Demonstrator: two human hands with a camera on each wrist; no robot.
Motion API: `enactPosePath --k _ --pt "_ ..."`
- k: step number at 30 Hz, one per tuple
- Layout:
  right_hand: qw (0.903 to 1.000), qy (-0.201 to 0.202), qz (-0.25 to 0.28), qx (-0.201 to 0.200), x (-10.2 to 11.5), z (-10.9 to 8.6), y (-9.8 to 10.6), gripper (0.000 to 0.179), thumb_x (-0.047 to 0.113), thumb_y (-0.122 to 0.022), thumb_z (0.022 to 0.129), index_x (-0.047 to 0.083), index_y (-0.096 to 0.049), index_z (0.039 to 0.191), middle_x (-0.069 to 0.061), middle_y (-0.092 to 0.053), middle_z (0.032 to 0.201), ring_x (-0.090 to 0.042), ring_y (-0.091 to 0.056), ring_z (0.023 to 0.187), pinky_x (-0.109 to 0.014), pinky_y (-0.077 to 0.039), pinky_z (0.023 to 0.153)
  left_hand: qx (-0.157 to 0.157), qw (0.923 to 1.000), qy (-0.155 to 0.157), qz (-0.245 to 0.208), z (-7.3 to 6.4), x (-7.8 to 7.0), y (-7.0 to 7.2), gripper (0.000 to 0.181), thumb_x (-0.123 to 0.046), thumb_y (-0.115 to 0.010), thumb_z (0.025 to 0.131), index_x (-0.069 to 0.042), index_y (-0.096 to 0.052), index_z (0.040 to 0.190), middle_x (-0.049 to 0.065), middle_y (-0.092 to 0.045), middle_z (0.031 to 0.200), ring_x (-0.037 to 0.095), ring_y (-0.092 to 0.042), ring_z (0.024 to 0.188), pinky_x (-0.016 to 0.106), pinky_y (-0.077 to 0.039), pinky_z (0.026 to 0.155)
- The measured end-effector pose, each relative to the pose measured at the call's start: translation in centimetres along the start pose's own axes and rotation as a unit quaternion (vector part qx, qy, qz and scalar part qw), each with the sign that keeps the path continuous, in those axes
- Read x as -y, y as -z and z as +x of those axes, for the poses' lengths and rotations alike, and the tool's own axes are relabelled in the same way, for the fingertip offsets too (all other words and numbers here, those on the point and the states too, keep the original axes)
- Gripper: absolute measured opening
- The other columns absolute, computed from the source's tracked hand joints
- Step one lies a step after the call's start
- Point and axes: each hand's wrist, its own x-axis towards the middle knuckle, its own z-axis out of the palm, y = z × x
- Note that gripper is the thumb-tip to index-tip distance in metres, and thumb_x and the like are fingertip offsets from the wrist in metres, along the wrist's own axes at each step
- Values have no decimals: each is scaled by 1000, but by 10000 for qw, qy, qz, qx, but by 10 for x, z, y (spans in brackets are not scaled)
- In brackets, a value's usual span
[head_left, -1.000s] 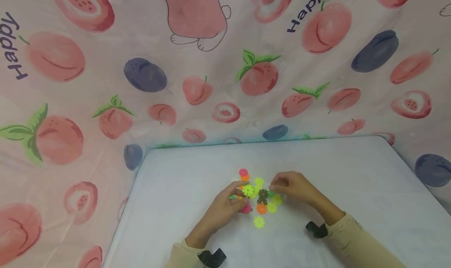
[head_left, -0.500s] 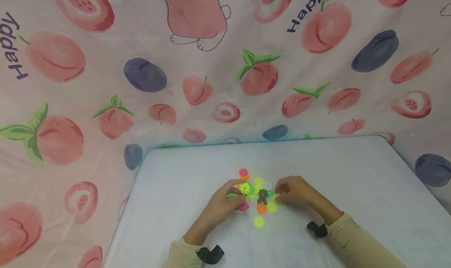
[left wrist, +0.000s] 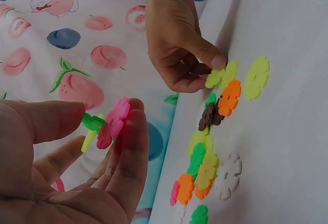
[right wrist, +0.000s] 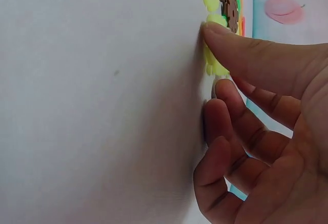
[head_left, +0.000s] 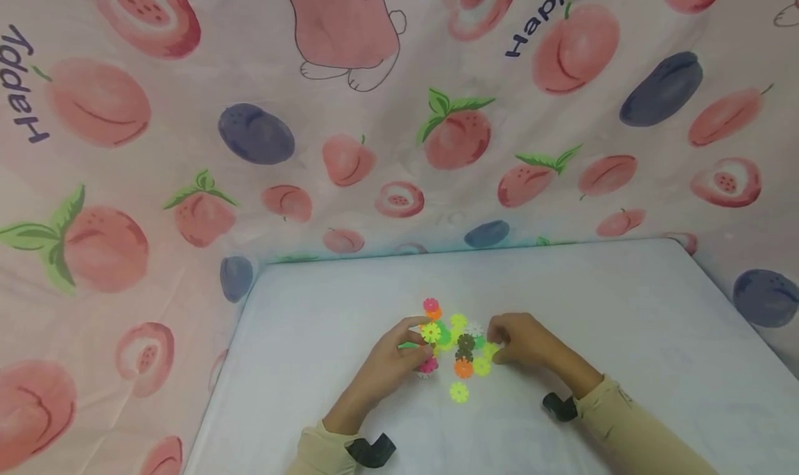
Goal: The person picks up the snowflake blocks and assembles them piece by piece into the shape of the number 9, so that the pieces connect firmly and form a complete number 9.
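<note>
My left hand (head_left: 390, 367) holds a small cluster of joined plastic snowflake discs between thumb and fingers. In the left wrist view a pink disc (left wrist: 114, 123), a green disc (left wrist: 93, 122) and a yellow disc (left wrist: 90, 138) of that cluster show. At the right side of the loose pieces is my right hand (head_left: 527, 340), its thumb and curled fingers pinching the edge of a yellow snowflake disc (head_left: 492, 351). The right wrist view shows the thumb (right wrist: 225, 39) lying over that disc, the other fingers bent close to the tabletop.
Several loose snowflake discs lie between the hands: brown discs (head_left: 465, 343), an orange disc (head_left: 463, 368), a white disc (head_left: 474, 330) and a lone yellow disc (head_left: 458, 392) nearest me. The white table (head_left: 312, 301) meets a fruit-printed cloth (head_left: 374, 114) behind.
My right hand has moved from the green and white discs slightly toward me, onto a yellow disc. The left hand has drawn slightly left with its cluster, which has turned a little.
</note>
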Motion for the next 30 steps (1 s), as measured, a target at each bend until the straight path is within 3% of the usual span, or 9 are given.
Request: enactPosePath --k 9,16,25,30 --pt "9996 228 127 -61 -5 -1 2 21 8 -79 80 17 -62 87 3 -56 76 -16 -51 74 -32 -44 65 74 10000 -6 -39 -1 3 1 50 -29 -68 98 -26 -52 145 11 -63 118 16 -69 90 47 -58 86" --pt "9988 330 219 -282 -1 -3 3 17 18 -81 85 22 -65 90 5 -61 80 -14 -54 77 -31 -47 69 135 9998 -107 -40 -1 6 -1 52 -27 -68 97 -22 -51 146 11 -63 118 16 -70 91 47 -57 86" --pt "9909 683 1121 -300 22 -10 9 13 21 -81 87 21 -69 91 7 -69 87 -14 -62 84 -29 -53 74 138 9997 -36 -221 3 6 -4 51 -24 -74 93 -21 -55 141 11 -61 127 14 -67 79 35 -58 80" --pt "9869 631 1454 -314 31 -14 9 14 21 -81 87 21 -69 92 5 -70 89 -15 -64 87 -27 -54 76 135 9995 -23 -298 4 6 -6 43 -24 -69 97 -18 -56 138 7 -66 124 14 -65 86 31 -59 78"
